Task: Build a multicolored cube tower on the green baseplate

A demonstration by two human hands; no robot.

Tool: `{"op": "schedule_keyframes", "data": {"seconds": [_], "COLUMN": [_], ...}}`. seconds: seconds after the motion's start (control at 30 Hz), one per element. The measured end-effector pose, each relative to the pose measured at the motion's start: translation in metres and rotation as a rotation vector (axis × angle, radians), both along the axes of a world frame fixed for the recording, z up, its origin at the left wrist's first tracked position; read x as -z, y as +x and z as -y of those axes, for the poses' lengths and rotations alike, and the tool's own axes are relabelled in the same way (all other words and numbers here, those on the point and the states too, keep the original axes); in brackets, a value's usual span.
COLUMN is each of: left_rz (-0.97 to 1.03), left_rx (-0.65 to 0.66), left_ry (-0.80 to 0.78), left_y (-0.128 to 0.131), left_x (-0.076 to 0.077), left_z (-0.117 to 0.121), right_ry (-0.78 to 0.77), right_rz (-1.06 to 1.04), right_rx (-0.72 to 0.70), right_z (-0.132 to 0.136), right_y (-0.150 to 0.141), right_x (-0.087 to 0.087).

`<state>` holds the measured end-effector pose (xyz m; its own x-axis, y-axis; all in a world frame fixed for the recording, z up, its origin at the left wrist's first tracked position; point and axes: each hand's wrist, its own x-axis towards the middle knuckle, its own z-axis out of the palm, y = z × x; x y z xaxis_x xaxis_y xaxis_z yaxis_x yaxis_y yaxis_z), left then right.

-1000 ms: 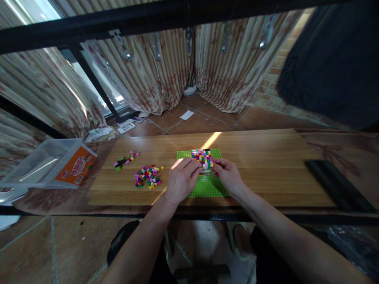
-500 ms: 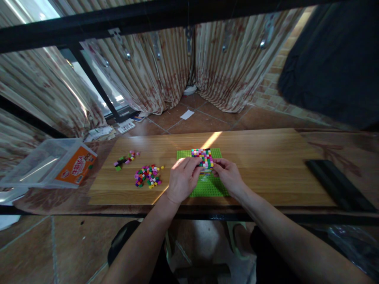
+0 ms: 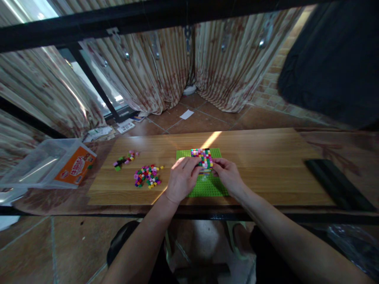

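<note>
A block of small multicoloured building bricks (image 3: 205, 157) stands on a green studded baseplate (image 3: 207, 187) at the middle of the board. My left hand (image 3: 184, 175) lies along the block's left side, its fingers bent and pressed together over the near left part. At the block's right edge, my right hand (image 3: 227, 173) has thumb and forefinger pinched close against the near right corner. Whether a loose brick sits between the fingertips of either hand is too small to make out. The fingers cover part of the block's left side and front.
Left of the baseplate lies a pile of loose bricks (image 3: 147, 175), with a smaller row of bricks (image 3: 126, 159) behind it. A clear plastic box (image 3: 44, 163) with an orange label stands at the far left. A dark flat object (image 3: 337, 183) rests at the board's right end.
Both hands stay at the block in nearly the same pose. The whole view has shifted very slightly; the bricks and baseplate look the same.
</note>
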<state>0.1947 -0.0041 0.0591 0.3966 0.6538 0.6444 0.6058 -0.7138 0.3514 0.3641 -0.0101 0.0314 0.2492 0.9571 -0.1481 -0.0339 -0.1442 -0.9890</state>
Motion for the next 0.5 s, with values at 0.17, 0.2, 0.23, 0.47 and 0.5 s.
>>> {"op": "schedule_keyframes", "data": {"seconds": [0.17,0.2,0.23,0.47,0.5], "left_rz": [0.008,0.009,0.010,0.001,-0.001], "left_rx": [0.005,0.005,0.004,0.005,0.005], "left_ry": [-0.003,0.000,0.003,0.037,0.038], "left_y": [0.0004,0.0006,0.0007,0.0005,0.0004], "left_x": [0.0020,0.0025,0.0027,0.0006,0.0003], "left_z": [0.0004,0.0004,0.0003,0.0017,0.0019], "right_ry": [-0.002,-0.001,0.001,-0.002,-0.002], "right_rz": [0.009,0.012,0.015,-0.009,-0.010], "right_rx": [-0.005,-0.007,-0.006,0.005,0.005], "right_z": [0.0000,0.0001,0.0002,0.0001,0.0000], "right_y": [0.0003,0.0002,0.0002,0.0001,0.0000], "right_x": [-0.0002,-0.0004,-0.0006,0.0005,0.0005]}}
